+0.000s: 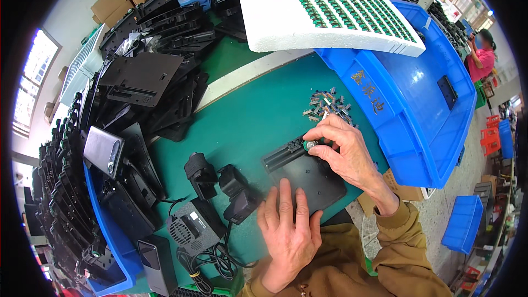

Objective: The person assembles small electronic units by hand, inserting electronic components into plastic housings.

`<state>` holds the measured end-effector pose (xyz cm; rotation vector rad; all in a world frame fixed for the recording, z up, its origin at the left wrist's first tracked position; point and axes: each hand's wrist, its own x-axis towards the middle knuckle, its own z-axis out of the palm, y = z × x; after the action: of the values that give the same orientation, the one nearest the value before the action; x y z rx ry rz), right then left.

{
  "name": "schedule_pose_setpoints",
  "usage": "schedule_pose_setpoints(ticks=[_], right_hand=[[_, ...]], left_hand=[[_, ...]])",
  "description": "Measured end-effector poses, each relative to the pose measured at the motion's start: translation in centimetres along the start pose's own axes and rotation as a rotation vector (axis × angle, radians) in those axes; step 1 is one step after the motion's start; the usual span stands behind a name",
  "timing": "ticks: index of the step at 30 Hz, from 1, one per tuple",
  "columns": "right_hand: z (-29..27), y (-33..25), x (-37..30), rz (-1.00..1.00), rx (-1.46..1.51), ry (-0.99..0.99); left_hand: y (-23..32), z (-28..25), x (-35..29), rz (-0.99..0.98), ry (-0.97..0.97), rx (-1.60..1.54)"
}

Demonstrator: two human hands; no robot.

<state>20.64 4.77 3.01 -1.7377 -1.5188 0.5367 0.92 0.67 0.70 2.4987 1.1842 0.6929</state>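
A black plastic panel (311, 179) lies on the green work mat (242, 115) before me, with a long slot near its far edge. My left hand (289, 236) rests on its near left part, fingers stretched out and apart. Over the panel's far edge, my right hand (349, 151) pinches a small round green part (309, 145) with a metallic middle between thumb and forefinger. Whether that part touches the panel I cannot tell. Just beyond my right hand is a heap of small pin-legged electronic components (329, 103), partly hidden by the fingers.
A white foam tray (269, 22) with rows of green parts rests across the large blue bin (399, 126) at the right. Black adapters (201, 176), a speaker-like box (195, 225) and cables lie left. Black panels (143, 74) pile behind. A person (481, 58) stands far right.
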Motion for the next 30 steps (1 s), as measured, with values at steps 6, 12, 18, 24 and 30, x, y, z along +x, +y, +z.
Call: schedule_pose_setpoints(ticks=[6,12,18,24,30], right_hand=[[0.4,-0.5,0.5,0.045,0.042,0.069],[0.7,-0.4,0.6,0.103,0.006,0.089],[-0.1,-1.0,0.2,0.118,-0.004,0.050],[0.4,0.6,0.6,-0.115,-0.075,0.061],[0.1,-0.3,0.8,0.086,-0.012,0.020]], left_hand=[[-0.1,0.0,0.0,0.004,0.004,0.002],[-0.1,0.0,0.0,0.005,0.005,-0.009],[-0.1,0.0,0.0,-0.001,0.000,-0.004],[0.0,0.1,0.0,0.004,0.009,0.010],[0.0,0.1,0.1,-0.001,0.003,0.010]])
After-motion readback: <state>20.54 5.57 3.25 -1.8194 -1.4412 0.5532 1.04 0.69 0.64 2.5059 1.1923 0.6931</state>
